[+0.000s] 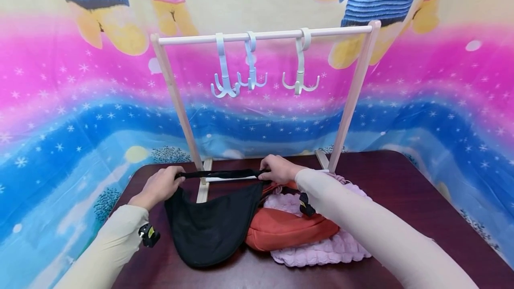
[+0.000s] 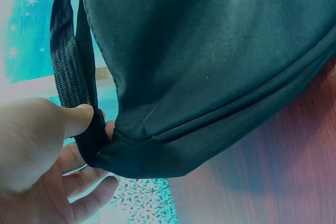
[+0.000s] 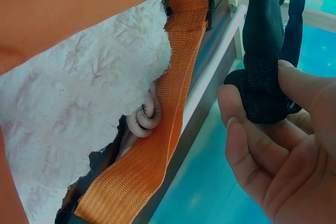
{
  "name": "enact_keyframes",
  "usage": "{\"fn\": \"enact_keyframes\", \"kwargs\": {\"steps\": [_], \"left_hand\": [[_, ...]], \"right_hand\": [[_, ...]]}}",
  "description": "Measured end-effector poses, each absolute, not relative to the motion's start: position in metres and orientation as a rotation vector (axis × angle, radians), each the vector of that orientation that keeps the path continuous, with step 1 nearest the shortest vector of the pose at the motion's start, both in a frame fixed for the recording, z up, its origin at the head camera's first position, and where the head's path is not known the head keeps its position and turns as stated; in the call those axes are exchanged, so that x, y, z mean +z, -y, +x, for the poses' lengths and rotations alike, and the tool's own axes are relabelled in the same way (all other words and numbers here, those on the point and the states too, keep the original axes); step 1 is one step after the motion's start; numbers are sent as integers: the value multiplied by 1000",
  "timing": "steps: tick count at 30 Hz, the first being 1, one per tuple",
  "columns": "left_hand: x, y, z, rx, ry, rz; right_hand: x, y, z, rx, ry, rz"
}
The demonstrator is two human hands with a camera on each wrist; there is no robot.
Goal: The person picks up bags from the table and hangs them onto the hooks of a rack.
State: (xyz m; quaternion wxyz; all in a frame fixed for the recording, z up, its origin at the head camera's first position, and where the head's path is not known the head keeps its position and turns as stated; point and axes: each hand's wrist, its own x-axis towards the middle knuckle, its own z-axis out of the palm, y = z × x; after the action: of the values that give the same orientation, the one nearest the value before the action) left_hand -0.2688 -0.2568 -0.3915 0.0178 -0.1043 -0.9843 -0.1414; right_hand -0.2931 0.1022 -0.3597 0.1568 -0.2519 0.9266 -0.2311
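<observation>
A black crescent-shaped bag (image 1: 213,226) hangs in front of the rack's base, its lower part near the tabletop. My left hand (image 1: 160,185) pinches the black strap (image 2: 73,74) at the bag's left corner; in the left wrist view the thumb lies over the webbing. At the right corner, my right hand (image 1: 280,169) grips the same strap between thumb and fingers (image 3: 257,148). Between both hands the strap stretches roughly level. To the right lies an orange-red bag (image 1: 289,231) on top of a pink puffy quilted bag (image 1: 317,255), partly hidden by my right sleeve.
Behind the bags stands a wooden rack (image 1: 176,101) with a top rail (image 1: 273,35). Two bluish multi-prong hooks (image 1: 225,70) and one cream hook (image 1: 300,66) hang from it. All stand on a dark red-brown table (image 1: 409,200), with a printed cloth (image 1: 449,115) around it.
</observation>
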Motion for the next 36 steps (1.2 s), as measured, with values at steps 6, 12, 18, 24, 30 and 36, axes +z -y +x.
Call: {"fn": "enact_keyframes", "kwargs": {"steps": [6,12,18,24,30,36], "left_hand": [[-388,257,-270,-442,3054,-324],[-385,257,-269,-444,3061,-324],[-380,256,-269,-433,3069,-301],[-378,257,-266,-426,3073,-304],[-377,259,-264,-434,3051,-325],[-373,261,-264,-430,3023,-345]], "right_hand": [[-359,-104,-293,-647,-2657,-743],[-359,-104,-292,-647,-2664,-713],[-359,-105,-291,-655,-2660,-712],[-357,-105,-291,-654,-2658,-737],[-356,-105,-291,-663,-2643,-763],[-351,-108,-290,-701,-2634,-766]]}}
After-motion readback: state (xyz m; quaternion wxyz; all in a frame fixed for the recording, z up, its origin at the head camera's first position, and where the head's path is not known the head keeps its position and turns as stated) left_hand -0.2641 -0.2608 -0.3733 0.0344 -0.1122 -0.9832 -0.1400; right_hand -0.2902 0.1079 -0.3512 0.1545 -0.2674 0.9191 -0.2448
